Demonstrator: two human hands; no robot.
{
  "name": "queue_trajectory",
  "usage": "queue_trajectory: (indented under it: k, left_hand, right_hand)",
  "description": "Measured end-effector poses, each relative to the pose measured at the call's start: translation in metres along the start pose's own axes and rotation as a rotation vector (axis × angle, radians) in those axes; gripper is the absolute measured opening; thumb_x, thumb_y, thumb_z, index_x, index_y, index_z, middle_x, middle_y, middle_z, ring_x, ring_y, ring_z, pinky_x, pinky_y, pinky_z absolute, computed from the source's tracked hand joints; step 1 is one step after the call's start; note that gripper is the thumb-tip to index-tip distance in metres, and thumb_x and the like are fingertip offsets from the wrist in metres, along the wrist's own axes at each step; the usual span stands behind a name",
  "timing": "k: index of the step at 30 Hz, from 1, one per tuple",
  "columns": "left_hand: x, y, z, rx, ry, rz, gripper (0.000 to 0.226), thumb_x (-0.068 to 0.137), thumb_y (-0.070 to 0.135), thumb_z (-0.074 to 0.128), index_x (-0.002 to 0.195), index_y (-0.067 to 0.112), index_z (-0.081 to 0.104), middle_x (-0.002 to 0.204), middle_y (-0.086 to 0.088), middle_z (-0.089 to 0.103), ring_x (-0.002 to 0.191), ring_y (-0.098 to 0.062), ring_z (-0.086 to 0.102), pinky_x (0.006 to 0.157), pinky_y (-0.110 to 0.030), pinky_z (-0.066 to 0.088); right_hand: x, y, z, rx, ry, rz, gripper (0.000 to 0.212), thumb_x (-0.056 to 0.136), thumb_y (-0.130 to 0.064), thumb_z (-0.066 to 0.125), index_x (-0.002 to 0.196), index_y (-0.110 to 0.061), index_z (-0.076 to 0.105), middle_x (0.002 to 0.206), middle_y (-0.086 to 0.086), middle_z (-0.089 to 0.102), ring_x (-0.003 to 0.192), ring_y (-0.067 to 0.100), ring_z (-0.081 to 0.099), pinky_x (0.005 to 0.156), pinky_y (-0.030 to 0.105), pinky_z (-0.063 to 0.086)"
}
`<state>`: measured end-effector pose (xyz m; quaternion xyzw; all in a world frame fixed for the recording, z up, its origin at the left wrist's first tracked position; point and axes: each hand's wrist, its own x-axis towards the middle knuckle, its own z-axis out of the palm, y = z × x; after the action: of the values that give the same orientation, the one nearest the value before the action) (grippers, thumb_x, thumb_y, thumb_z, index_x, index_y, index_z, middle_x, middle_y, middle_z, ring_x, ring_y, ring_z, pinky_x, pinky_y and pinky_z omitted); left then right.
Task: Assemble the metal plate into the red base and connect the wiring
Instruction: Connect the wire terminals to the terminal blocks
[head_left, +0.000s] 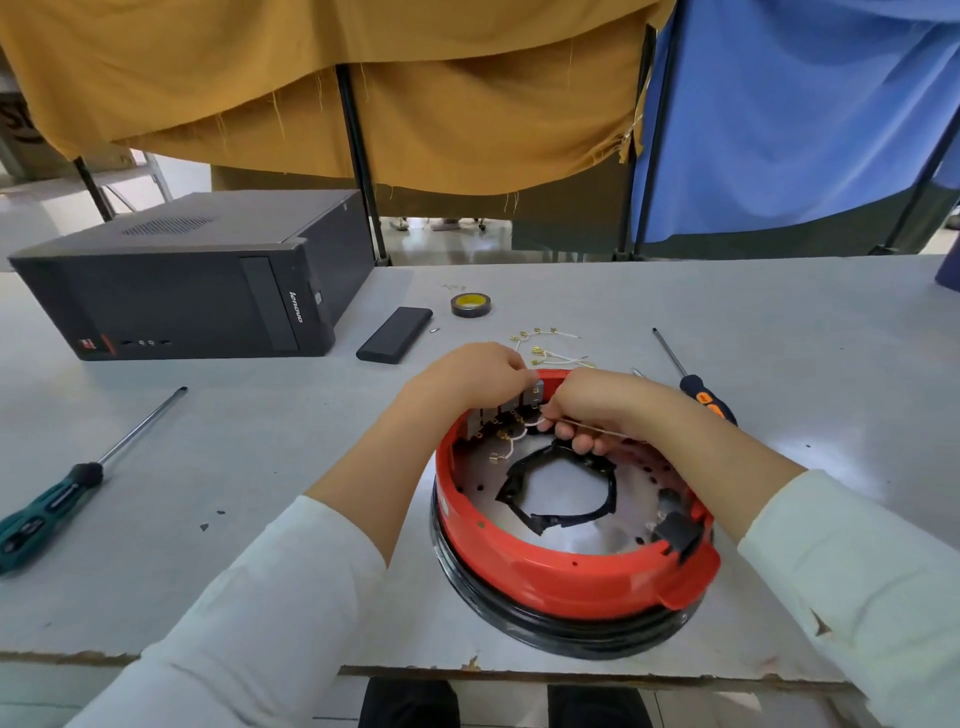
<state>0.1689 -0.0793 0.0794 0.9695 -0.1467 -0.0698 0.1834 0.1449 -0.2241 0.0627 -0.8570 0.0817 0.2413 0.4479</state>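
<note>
on the grey table (675, 312) sat the red base (561, 577), metal plate (483, 480) seated inside. left hand (467, 376) pinched the far rim terminals; right hand (597, 410) gripped a white wire (524, 423). advised: steady the terminal, push each connector home squarely.

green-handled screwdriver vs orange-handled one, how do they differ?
Handle: the green-handled screwdriver has a teal and black grip; the orange-handled screwdriver has an orange and black one.
Place: the green one lies at the table's left, far from the red base; the orange one lies just behind the right hand.
View: the green one shows whole; the orange one's handle end is hidden by the right arm.
Both lie flat, unheld, shafts pointing away.
</note>
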Motion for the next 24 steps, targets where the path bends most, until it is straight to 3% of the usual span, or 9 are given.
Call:
queue_trajectory:
  k: [3,7,11,14,18,24]
  left_hand:
    - [0.0,-0.007,0.016,-0.182,0.016,0.048,0.034,0.103,0.043,0.039,0.095,0.018,0.062,0.1,-0.005,0.065,0.105,-0.025,0.056,0.08,-0.029,0.038]
    - [0.003,-0.015,0.022,-0.351,0.056,0.032,0.034,0.101,0.044,0.044,0.107,0.02,0.067,0.094,-0.001,0.064,0.09,-0.018,0.055,0.072,-0.025,0.038]
    - [0.004,-0.015,0.023,-0.387,0.055,0.029,0.035,0.101,0.044,0.044,0.114,0.021,0.067,0.107,-0.003,0.066,0.099,-0.019,0.056,0.079,-0.026,0.036]
    - [0.005,-0.016,0.023,-0.423,0.055,0.02,0.036,0.101,0.044,0.044,0.114,0.021,0.067,0.112,-0.004,0.067,0.101,-0.019,0.058,0.073,-0.025,0.038]
    - [0.006,-0.018,0.024,-0.455,0.067,0.021,0.035,0.1,0.045,0.045,0.113,0.022,0.068,0.114,-0.003,0.068,0.096,-0.014,0.056,0.067,-0.009,0.034]
    - [0.007,-0.02,0.025,-0.503,0.059,0.018,0.034,0.1,0.044,0.047,0.11,0.022,0.07,0.112,-0.003,0.07,0.104,-0.018,0.06,0.072,-0.011,0.035]
  right_hand:
    - [0.001,0.004,-0.003,-0.009,-0.032,-0.024,0.026,0.1,-0.018,0.036,0.084,-0.009,0.055,0.051,-0.002,0.038,0.029,0.008,0.035,0.034,0.014,0.025]
    - [0.001,0.006,-0.005,-0.032,-0.034,-0.07,0.025,0.099,-0.016,0.04,0.084,-0.007,0.058,0.05,-0.001,0.039,0.029,0.01,0.037,0.036,0.016,0.027]
    - [0.002,0.007,-0.002,-0.06,-0.008,-0.09,0.024,0.099,-0.016,0.041,0.085,-0.007,0.059,0.051,-0.001,0.04,0.029,0.011,0.038,0.036,0.015,0.027]
    - [0.004,0.007,-0.001,-0.07,-0.002,-0.102,0.024,0.099,-0.016,0.042,0.085,-0.007,0.059,0.052,0.0,0.04,0.028,0.011,0.038,0.034,0.016,0.027]
    - [0.004,0.005,0.0,-0.086,0.01,-0.111,0.024,0.099,-0.017,0.043,0.086,-0.008,0.06,0.051,0.0,0.042,0.028,0.011,0.038,0.035,0.016,0.028]
    - [0.004,0.006,-0.001,-0.113,0.064,-0.152,0.023,0.098,-0.018,0.049,0.081,-0.008,0.061,0.049,-0.001,0.049,0.03,0.009,0.042,0.035,0.016,0.033]
